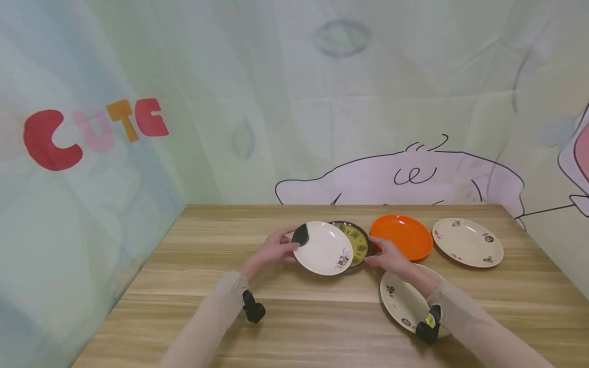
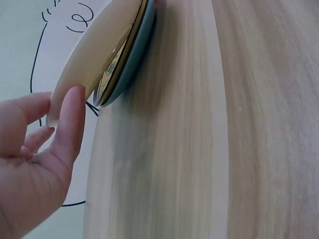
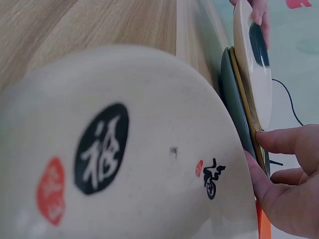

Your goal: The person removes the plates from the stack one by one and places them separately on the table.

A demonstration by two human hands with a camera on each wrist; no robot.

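Note:
My left hand (image 1: 275, 247) pinches the left edge of a white plate (image 1: 322, 249) with a dark green patch and a small flower print. This plate is held tilted and overlaps a dark-rimmed plate with a yellow patterned face (image 1: 360, 246). At that plate's right edge, my right hand (image 1: 388, 256) grips the rim between thumb and fingers. Both wrist views show a blue-grey surface (image 3: 234, 102) beneath the yellow face. In the left wrist view, the white plate (image 2: 87, 55) stands apart from the yellow one at the near side, thumb on one face, fingers behind.
An orange plate (image 1: 400, 237) lies just right of the right hand. Farther right is a cream plate (image 1: 468, 243) with small prints. Another cream plate (image 1: 402, 301) lies under the right forearm. All rest on a wooden table (image 1: 303, 327), with a printed curtain (image 1: 221, 102) behind.

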